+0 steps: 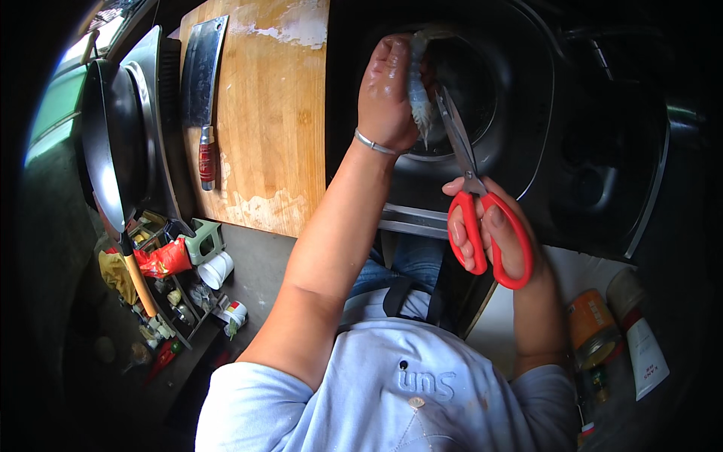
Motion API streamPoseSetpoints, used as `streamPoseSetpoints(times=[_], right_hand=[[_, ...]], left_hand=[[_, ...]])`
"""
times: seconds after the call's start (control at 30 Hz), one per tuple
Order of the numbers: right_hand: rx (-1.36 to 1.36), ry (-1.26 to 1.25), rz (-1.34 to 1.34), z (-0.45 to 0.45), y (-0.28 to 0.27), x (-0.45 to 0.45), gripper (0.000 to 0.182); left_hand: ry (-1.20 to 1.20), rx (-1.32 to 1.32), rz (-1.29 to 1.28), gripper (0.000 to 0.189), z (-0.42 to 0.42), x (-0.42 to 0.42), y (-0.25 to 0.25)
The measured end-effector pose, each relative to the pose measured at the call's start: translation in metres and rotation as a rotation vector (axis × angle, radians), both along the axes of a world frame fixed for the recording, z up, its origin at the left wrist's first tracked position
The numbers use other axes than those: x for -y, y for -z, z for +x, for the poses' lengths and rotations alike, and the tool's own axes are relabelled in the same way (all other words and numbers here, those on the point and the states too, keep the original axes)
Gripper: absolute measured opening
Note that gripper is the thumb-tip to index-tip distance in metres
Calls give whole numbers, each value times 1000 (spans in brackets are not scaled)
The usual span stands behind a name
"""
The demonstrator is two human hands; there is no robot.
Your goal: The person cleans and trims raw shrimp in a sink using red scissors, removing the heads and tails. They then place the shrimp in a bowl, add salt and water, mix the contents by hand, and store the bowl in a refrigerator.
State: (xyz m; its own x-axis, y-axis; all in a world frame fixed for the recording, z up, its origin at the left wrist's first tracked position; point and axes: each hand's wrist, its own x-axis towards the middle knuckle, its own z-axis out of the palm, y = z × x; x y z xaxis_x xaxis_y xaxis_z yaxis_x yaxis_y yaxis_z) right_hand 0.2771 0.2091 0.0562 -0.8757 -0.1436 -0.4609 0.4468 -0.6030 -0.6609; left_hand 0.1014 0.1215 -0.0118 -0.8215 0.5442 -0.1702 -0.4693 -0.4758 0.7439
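My left hand [387, 85], wet and ringed by a bangle at the wrist, grips a raw grey shrimp [417, 85] over the dark sink [525, 130]. The shrimp hangs lengthwise along the hand, its tail fan pointing down towards me. My right hand [500, 226] has its thumb and fingers through the red handles of a pair of scissors [464, 150]. The blades are slightly parted, and their tips lie close to the shrimp on its right side. Whether they touch it I cannot tell. Part of my left fingers is hidden behind the shrimp and in shadow.
Left of the sink lies a wet wooden chopping board [271, 113] bearing a cleaver [204, 79]. A wok [116, 141] stands beyond it. Below is a rack with packets [164, 260]. At right are an orange can [592, 322] and a white tube [647, 356].
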Motion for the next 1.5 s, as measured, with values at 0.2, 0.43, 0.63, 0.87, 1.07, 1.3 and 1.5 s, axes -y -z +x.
streamPoseSetpoints(times=[0.2,0.43,0.63,0.87,1.07,1.3,1.5], right_hand=[[28,-28,4,-2,-3,3,64],[43,36,-103,-5,1,6,50],[15,-47,32,-5,-3,3,60],[33,23,20,-6,-1,3,51],[46,62,-85,-8,2,3,51],[77,46,-53,-9,-1,-5,47],[95,144,260,-6,-4,-7,40]], left_hand=[[27,-46,-37,18,5,0,-4],[-1,-81,-128,19,10,-4,-7],[3,53,35,21,6,-2,-1],[23,-92,-142,20,11,-5,-4],[14,-123,-201,21,16,-6,-1],[37,-167,-236,26,17,-8,3],[-10,160,12,18,13,-9,2]])
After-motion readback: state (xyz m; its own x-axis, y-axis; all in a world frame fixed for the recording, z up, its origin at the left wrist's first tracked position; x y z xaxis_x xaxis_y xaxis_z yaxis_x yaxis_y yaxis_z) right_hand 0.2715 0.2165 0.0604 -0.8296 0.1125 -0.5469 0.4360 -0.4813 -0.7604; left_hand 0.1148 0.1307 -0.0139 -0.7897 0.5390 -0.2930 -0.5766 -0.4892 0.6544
